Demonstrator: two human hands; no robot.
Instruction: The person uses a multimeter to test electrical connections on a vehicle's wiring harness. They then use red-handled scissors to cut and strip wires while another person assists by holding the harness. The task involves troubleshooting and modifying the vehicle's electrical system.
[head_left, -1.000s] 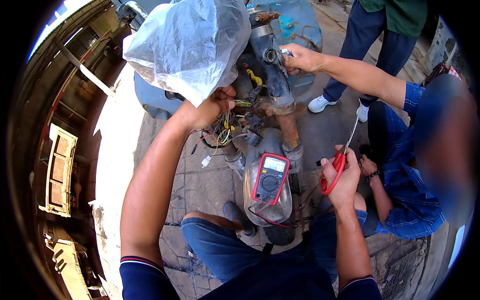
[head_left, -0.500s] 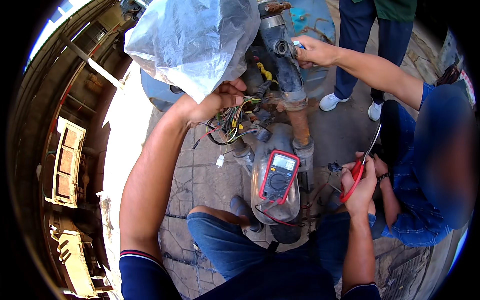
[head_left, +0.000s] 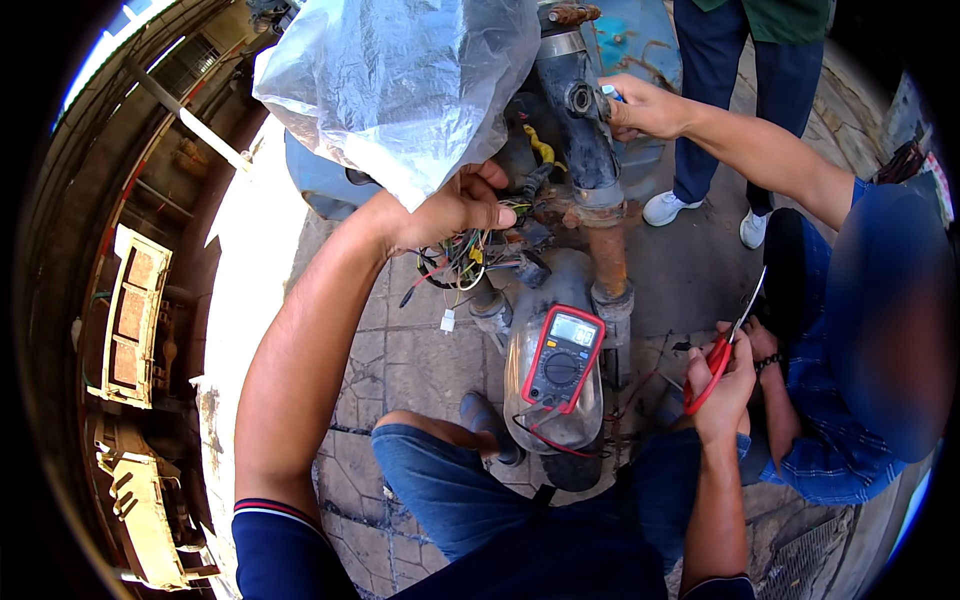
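My left hand point(head_left: 432, 218) reaches in under a clear plastic bag, its thumb and fingers closed on thin wires. Below the hand hangs the rest of the tangled, multicoloured wire bundle point(head_left: 462, 258), with a small white connector point(head_left: 448, 321) at its lower end. In my right hand point(head_left: 728, 392) is a pair of scissors point(head_left: 714, 372) with red handles, its metal blades pointing up. A red-and-grey multimeter point(head_left: 563, 358) rests between my knees on the rounded front mudguard point(head_left: 522, 405) of a worn motorcycle, its display lit and leads hanging from its lower end.
The plastic bag point(head_left: 400, 90) covers the top left of the motorcycle's front. A rusty fork tube point(head_left: 606, 255) stands beside the wires. At right, a crouching person's hand point(head_left: 648, 108) grips a blue item by the fork. Another person's legs point(head_left: 700, 110) stand behind.
My left hand has shifted slightly right, its thumb now further out over the wires. My right hand holds the scissors in nearly the same place. The whole view has drifted a little.
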